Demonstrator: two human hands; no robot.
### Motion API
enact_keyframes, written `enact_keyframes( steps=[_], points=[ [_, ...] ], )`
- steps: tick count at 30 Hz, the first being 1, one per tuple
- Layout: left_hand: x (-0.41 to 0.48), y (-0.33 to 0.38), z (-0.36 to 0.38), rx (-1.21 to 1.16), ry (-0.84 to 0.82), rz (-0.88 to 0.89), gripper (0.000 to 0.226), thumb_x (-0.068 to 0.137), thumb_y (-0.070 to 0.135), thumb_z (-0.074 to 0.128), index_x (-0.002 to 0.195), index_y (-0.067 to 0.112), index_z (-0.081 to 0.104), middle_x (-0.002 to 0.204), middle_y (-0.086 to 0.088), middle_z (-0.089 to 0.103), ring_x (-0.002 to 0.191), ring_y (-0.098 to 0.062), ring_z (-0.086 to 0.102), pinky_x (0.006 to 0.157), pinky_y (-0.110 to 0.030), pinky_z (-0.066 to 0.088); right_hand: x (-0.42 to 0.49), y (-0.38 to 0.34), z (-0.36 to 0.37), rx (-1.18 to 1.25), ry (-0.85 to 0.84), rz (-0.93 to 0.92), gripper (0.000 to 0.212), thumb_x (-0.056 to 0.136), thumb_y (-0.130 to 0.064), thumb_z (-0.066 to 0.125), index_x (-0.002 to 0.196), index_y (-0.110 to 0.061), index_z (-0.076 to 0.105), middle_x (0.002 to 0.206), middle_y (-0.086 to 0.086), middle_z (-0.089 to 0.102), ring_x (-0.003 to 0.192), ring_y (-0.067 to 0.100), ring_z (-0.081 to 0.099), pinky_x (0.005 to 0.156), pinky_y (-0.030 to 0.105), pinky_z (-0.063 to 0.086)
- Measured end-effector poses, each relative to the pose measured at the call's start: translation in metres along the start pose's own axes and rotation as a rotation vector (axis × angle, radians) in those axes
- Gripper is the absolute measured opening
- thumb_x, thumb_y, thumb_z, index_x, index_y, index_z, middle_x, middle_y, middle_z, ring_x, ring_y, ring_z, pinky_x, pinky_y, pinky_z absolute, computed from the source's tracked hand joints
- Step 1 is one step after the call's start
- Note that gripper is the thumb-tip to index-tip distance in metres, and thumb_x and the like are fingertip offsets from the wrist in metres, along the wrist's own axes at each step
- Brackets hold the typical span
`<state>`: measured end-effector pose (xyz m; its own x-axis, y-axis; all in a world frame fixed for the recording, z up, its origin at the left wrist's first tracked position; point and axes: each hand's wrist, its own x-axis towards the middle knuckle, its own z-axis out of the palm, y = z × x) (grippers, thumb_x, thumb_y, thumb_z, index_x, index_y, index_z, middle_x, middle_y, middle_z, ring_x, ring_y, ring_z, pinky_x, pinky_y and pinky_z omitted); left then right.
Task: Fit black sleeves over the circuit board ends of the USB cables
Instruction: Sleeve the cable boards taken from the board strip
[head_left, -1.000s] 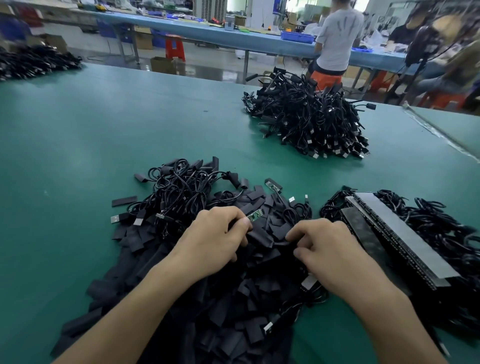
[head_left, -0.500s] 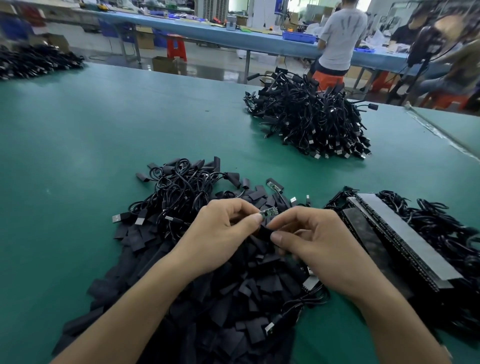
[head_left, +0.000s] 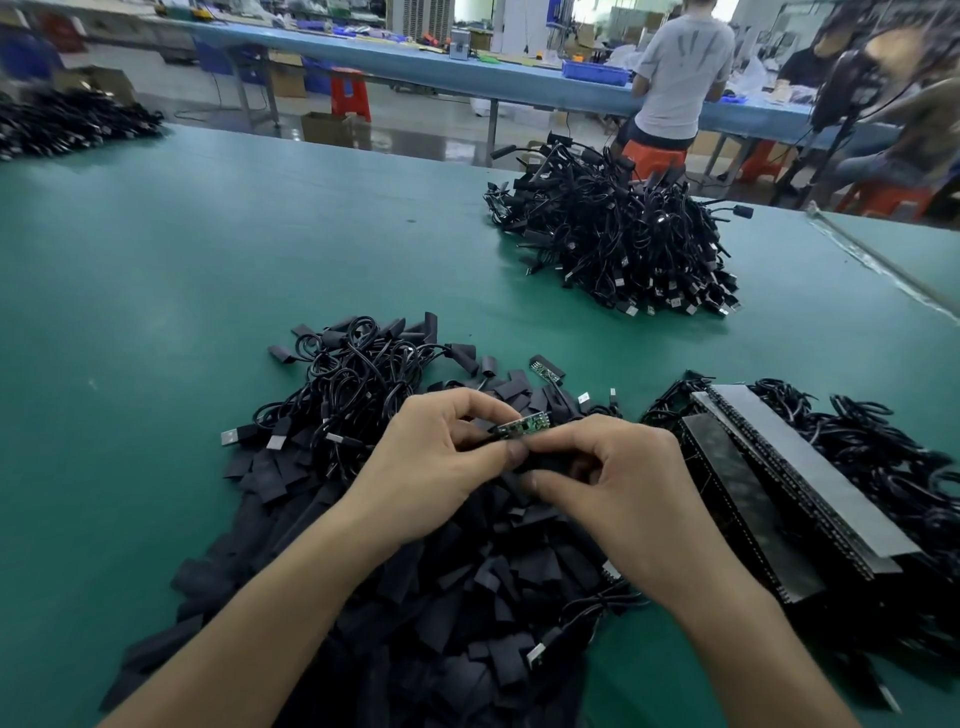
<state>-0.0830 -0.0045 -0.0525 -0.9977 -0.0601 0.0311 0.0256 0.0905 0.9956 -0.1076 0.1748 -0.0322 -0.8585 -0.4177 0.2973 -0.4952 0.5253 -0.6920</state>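
Both hands meet over a heap of loose sleeves (head_left: 467, 597) on the green surface (head_left: 156, 312). The left hand (head_left: 431, 467) pinches a small green circuit board (head_left: 522, 426) between thumb and forefinger, and the board points right, toward the other hand. The right hand (head_left: 623, 493) has its fingers curled in and its thumb tip against the near edge of the board. It seems to pinch a black sleeve (head_left: 548, 461) just under the board, though the dark shape is hard to make out against the heap. Whether the sleeve's mouth is over the board's end I cannot tell.

Behind the hands lies a tangle of USB cables (head_left: 353, 374), some plugs pointing left. Another bare board (head_left: 545, 366) rests at the far edge of the heap. To the right, long flat strips (head_left: 779, 467) lie on more coiled cables. A larger pile of cables (head_left: 623, 244) sits well apart, farther back on the surface, and another dark pile (head_left: 67, 119) lies at the far left corner. Beyond, a person in a pale shirt (head_left: 680, 73) stands at a blue bench.
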Motion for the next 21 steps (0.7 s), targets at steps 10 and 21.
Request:
enact_keyframes(
  steps=[10,21],
  points=[
    [0.001,-0.002,-0.003,0.121,0.038,0.007,0.01,0.084,0.013,0.079,0.089,0.018,0.072,0.076,-0.002,0.077,0.068,-0.011,0.07,0.069,-0.027,0.057,0.002,0.008,-0.002,-0.014,-0.001,0.028,0.02,0.077,-0.029,0.082,0.095,-0.034,0.078,0.082,-0.02,0.07,0.078,-0.004,0.064,0.07,0.011,0.047],
    [0.0,-0.003,-0.004,0.433,0.23,0.087,0.002,0.086,0.028,0.075,0.085,0.027,0.074,0.066,0.02,0.067,0.059,0.009,0.056,0.059,-0.004,0.04,0.0,0.03,0.004,-0.505,-0.184,0.242,0.038,0.093,-0.04,0.063,0.13,-0.035,0.06,0.106,-0.008,0.039,0.104,0.014,0.052,0.087,0.032,0.049]
  ],
)
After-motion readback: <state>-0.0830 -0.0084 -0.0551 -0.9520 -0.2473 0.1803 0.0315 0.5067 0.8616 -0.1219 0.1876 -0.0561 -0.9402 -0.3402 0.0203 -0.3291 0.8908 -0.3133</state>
